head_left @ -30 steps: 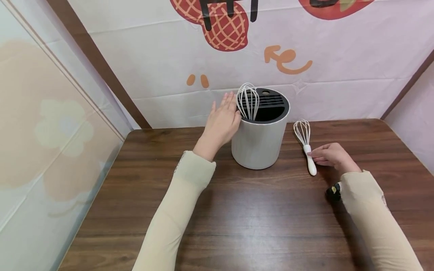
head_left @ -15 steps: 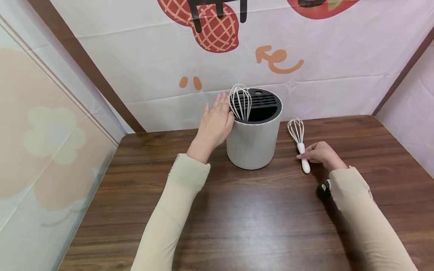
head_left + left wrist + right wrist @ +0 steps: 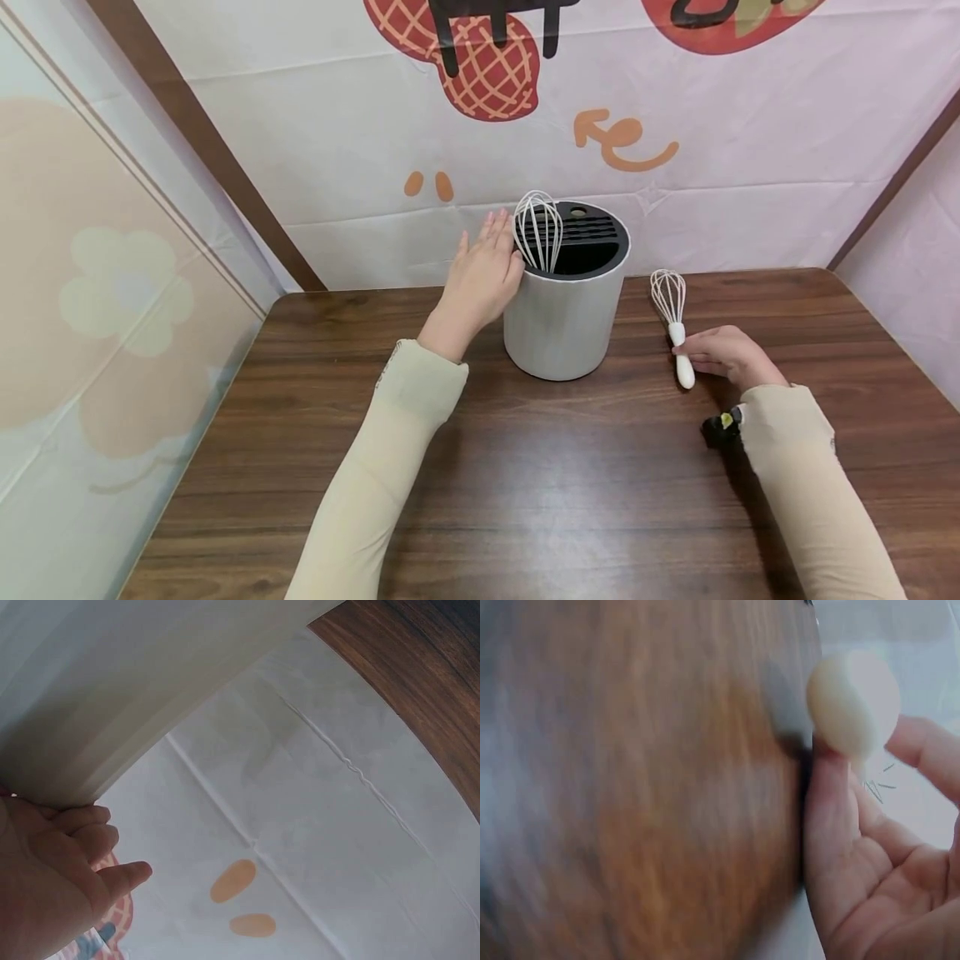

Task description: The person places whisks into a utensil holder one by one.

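Note:
A white cylindrical utensil holder with a black slotted top stands at the back of the table. One white whisk leans in its front compartment, wires up. My left hand lies against the holder's left side with fingers extended; the left wrist view shows that hand touching the pale wall. To the right of the holder, my right hand pinches a second white whisk by its handle. Its rounded handle end sits between thumb and fingers in the right wrist view.
The dark wooden table runs back to a printed white cloth backdrop. Another cloth hangs along the left side. A small black device is worn under my right wrist.
My right hand has gone from touching the second whisk's handle to pinching it. The left hand keeps its place on the holder. The head view has shifted slightly.

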A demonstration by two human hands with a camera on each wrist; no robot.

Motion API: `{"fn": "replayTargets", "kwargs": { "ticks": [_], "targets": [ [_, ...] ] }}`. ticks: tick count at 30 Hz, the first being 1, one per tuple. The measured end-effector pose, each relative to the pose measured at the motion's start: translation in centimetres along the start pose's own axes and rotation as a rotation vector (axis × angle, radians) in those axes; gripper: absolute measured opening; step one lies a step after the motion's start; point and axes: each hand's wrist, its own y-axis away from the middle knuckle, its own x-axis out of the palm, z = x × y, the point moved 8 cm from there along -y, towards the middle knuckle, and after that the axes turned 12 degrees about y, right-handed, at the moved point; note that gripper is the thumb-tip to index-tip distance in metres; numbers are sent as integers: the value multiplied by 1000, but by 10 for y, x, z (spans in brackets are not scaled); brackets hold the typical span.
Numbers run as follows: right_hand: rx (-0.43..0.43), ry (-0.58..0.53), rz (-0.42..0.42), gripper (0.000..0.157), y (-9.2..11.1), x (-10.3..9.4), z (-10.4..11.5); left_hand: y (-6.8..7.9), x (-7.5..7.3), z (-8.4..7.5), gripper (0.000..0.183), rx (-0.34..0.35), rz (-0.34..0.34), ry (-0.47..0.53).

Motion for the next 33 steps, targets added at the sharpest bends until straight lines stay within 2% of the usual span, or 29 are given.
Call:
{"fn": "replayTargets", "kwargs": {
  "ticks": [5,10,14,18,27,33],
  "targets": [
    [-5,-113,101,21,0,-3,-4,-1,-1,0,55,-3,2,6],
    [-15,-317,223,25,-1,-2,-4,-1,0,1,55,-6,3,8],
    [24,-433,242,25,-2,-3,-7,-2,0,1,55,-12,6,7],
    [41,-453,228,27,-2,-3,-11,-1,1,1,55,-17,9,5],
    [10,-423,237,29,-1,-1,-11,-1,0,1,55,-23,20,-10],
    [49,-438,230,25,-2,-1,-12,-1,0,0,55,-14,17,-15]
  ]
}}
